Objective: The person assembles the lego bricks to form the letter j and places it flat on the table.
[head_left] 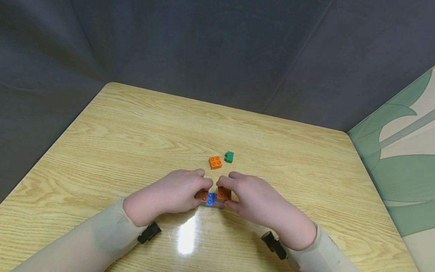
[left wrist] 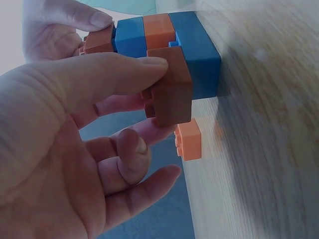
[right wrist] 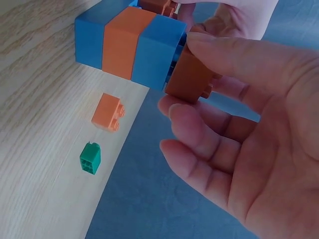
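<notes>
A stack of toy building bricks (head_left: 210, 199) stands on the table between both hands: a blue brick (left wrist: 204, 55) at the base, an orange brick (right wrist: 124, 42) above it, then another blue brick (right wrist: 157, 50). My left hand (head_left: 176, 192) pinches a brown brick (left wrist: 172, 89) between thumb and fingers, close beside the lower part of the stack; whether it is joined there I cannot tell. On top, my right hand (head_left: 253, 196) pinches a second brown brick (right wrist: 188, 72). It sits slightly tilted, with blue studs showing in the gap beneath it.
Beyond the hands lie a loose orange brick (head_left: 215, 162) and a small green brick (head_left: 229, 157), the green one on its side. The wood-grain table (head_left: 136, 124) ends at a dark curtain (head_left: 190, 49). A patterned green and white panel (head_left: 401, 170) borders the right side.
</notes>
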`<state>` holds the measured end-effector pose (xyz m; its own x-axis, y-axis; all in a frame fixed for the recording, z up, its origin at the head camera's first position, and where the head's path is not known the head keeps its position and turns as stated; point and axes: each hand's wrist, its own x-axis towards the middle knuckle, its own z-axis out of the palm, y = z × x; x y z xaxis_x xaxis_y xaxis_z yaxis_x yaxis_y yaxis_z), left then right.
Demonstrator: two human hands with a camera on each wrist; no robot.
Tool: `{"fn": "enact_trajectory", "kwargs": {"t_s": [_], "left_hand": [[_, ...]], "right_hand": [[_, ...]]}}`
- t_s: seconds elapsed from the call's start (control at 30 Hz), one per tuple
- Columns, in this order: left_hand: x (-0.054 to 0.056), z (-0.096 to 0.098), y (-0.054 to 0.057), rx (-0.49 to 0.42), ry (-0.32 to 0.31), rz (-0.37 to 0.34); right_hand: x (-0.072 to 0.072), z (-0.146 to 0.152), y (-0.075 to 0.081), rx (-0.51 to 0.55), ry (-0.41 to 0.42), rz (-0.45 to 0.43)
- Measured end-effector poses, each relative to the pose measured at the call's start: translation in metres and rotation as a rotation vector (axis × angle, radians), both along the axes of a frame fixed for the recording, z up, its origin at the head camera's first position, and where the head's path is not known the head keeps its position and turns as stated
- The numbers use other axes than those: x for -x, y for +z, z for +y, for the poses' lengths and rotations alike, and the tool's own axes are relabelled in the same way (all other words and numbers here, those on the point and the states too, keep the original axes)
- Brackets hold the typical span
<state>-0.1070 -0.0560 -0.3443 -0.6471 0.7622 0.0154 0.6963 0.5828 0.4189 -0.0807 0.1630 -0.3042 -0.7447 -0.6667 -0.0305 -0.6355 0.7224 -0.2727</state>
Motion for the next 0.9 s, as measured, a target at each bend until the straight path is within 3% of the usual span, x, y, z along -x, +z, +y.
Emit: {"fn": "enact_trajectory", "kwargs": {"t_s": [0.9], "left_hand": [[0.0, -0.0006, -0.0003, -0.022, -0.013, -0.002]], "right_hand": [[-0.0035, -0.0007, -0.0053, 0.006, -0.015, 0.036]]}}
